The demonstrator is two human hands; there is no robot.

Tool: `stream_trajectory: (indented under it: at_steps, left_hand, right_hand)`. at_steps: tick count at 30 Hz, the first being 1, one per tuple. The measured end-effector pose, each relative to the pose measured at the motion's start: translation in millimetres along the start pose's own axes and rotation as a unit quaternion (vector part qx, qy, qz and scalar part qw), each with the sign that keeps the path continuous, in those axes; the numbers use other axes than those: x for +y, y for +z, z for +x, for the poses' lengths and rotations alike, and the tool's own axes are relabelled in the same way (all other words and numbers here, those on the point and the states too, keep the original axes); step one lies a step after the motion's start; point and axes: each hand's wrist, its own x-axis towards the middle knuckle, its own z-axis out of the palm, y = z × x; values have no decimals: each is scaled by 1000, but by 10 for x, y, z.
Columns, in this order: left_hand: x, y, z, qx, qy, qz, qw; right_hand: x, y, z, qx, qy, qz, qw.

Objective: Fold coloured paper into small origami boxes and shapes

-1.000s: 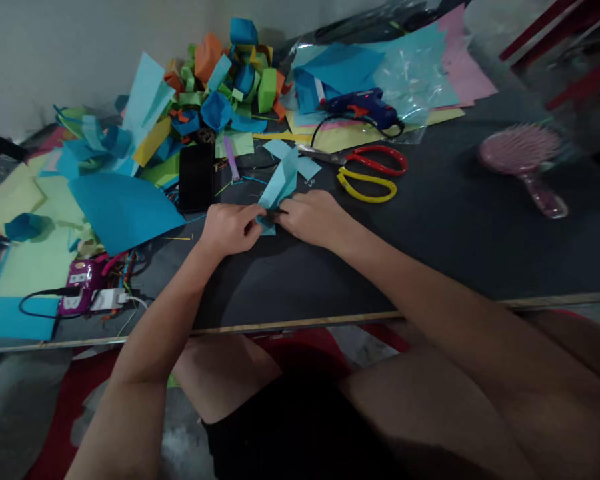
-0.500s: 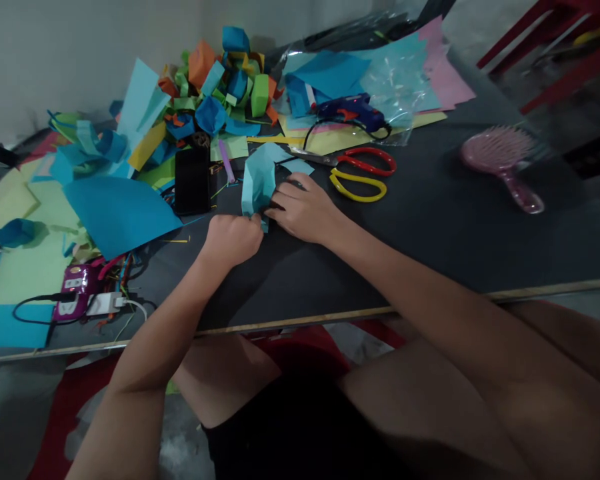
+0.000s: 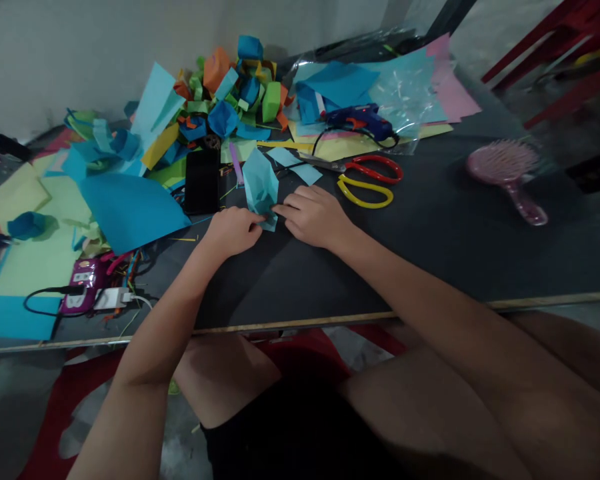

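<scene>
A piece of folded light-blue paper (image 3: 261,180) stands partly open on the dark table in front of me, its lower end flattened toward me. My left hand (image 3: 233,231) is closed, with the index finger and thumb at the paper's lower left edge. From the other side my right hand (image 3: 313,215) grips the lower right edge between thumb and bent fingers; the thumb is partly hidden. Just behind my right hand lie small light-blue paper scraps (image 3: 305,175) and scissors (image 3: 373,180) with one red and one yellow handle.
A black phone (image 3: 203,180) and a blue paper sheet (image 3: 135,210) lie left. Behind are a heap of coloured folded papers (image 3: 223,119) and a blue glue gun (image 3: 363,122). A pink hairbrush (image 3: 503,167) lies right; a purple power socket (image 3: 83,287) with cables is front left.
The light-blue paper has turned, so its inside faces me more. My left finger has spread onto its lower flap, and my right hand has drawn back slightly. The whole view has shifted slightly.
</scene>
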Motion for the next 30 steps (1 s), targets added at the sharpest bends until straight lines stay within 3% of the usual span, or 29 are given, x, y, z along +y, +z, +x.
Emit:
stream_trajectory:
  at_steps: [5,11,15,20,24,30]
  left_hand:
    - [2,5,-39,3,30,47,998]
    - [26,81,-56,69,70,83,992]
    - [-25,65,-37,109,50,90,989]
    - [-201,30,-2,87,32,141,986]
    - [-302,21,12,63,82,121,987]
    - [-204,-26,-7,16,68,141,987]
  right_hand:
    - [-59,-60,16,-68,29,-10,997]
    - [-151,-157,76,-153,61,-14,986]
    - [-238,-199,142,-176,81,-18,981]
    - [-364,-191,252,-182,134,1,974]
    - [-358,-160,231,-172,148,-1,974]
    - [-266,-198,133,-169,120,1,978]
